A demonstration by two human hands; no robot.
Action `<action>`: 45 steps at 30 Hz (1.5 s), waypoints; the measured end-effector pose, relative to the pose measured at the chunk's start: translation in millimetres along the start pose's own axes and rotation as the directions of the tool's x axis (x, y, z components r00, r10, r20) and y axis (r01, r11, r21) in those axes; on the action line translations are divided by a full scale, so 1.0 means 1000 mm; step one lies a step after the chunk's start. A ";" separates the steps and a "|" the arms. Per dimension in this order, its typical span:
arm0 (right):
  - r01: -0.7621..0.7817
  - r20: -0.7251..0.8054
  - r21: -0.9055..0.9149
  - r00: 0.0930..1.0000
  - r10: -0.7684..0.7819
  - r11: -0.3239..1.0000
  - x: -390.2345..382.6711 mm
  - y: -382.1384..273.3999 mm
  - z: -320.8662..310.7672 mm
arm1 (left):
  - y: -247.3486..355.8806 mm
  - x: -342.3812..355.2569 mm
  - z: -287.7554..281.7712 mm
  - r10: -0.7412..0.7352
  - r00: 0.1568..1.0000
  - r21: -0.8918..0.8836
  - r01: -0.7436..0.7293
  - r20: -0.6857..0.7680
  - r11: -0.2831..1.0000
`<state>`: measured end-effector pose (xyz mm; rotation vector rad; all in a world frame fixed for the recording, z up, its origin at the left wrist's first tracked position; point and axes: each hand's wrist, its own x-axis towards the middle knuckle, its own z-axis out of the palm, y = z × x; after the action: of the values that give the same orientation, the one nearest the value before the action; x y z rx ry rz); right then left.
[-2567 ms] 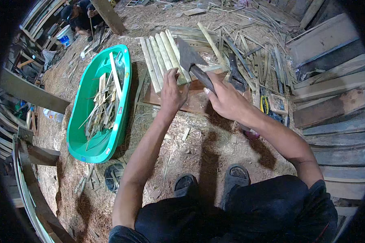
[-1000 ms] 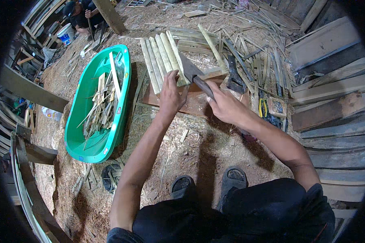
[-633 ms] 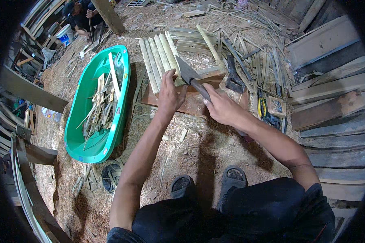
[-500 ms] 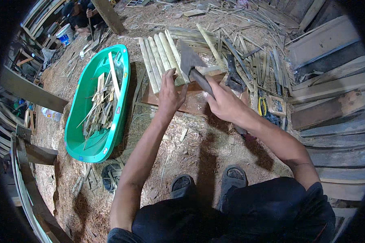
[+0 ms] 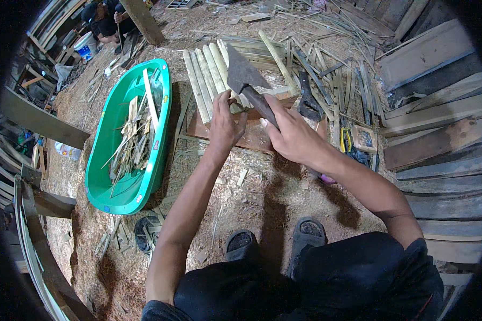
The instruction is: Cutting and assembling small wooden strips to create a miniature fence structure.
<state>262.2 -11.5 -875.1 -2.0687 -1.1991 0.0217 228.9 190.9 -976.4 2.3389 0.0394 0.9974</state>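
My right hand (image 5: 293, 132) grips the dark handle of a hatchet (image 5: 245, 72), whose broad grey triangular blade hangs over the right-hand slats of a row. These pale wooden slats (image 5: 202, 85) lie side by side, tilted away from me, on a reddish-brown wooden block (image 5: 251, 138). At the near end of the row, my left hand (image 5: 226, 122) has its fingers curled round the end of a slat, close to the hatchet. The blade hides part of that slat, and I cannot tell whether it touches the wood.
A green plastic tub (image 5: 163, 107) full of split wood scraps stands on the left. Beyond my right hand lie a handsaw (image 5: 308, 101), yellow-handled pliers (image 5: 346, 140) and loose sticks. Planks (image 5: 436, 158) line the right side. A person (image 5: 108, 24) crouches at the far left.
The hatchet blade has swung left and turned its flat face more toward me, coming over the slats. My right hand has shifted slightly left; my left hand stays in place.
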 end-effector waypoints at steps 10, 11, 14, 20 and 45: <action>-0.306 0.316 0.050 0.908 0.276 0.951 -0.006 0.013 0.002 | 0.006 -0.002 0.000 0.019 1.000 0.005 -0.019 0.009 1.000; -0.238 0.219 0.048 0.950 0.223 0.970 -0.003 0.008 0.002 | 0.004 -0.001 0.000 -0.001 1.000 0.021 0.001 0.008 1.000; -0.131 0.098 0.026 0.987 0.128 0.991 -0.006 0.003 0.004 | 0.002 -0.001 -0.001 -0.015 1.000 0.039 0.015 0.009 0.999; -0.297 0.299 0.020 0.913 0.278 0.955 -0.008 0.025 0.009 | 0.007 -0.001 0.001 -0.042 0.999 0.027 0.041 0.012 0.999; -0.112 0.277 -0.146 0.949 0.149 0.983 -0.116 0.137 0.037 | 0.008 -0.001 -0.030 -0.193 0.975 -0.238 0.214 0.110 0.947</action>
<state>285.8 -118.6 -1022.6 -2.3146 -1.2582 0.3262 206.4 199.3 -956.4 2.0958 0.1141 0.7540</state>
